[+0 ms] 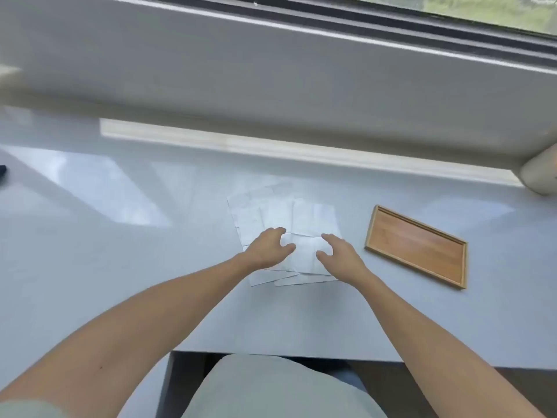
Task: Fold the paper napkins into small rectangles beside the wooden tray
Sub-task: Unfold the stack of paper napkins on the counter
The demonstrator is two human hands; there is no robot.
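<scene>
Two hands over a pile of napkins beside a tray
On the white table [120, 251] the wooden tray [417, 247] lies bare, just right of overlapping paper napkins [271, 215]; left hand [266, 247] and right hand [340, 254] rest on them, fingers loosely spread, gripping nothing

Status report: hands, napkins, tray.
Left hand and right hand open over the napkins. Napkins spread out beside the empty tray. Nothing in the way.
</scene>
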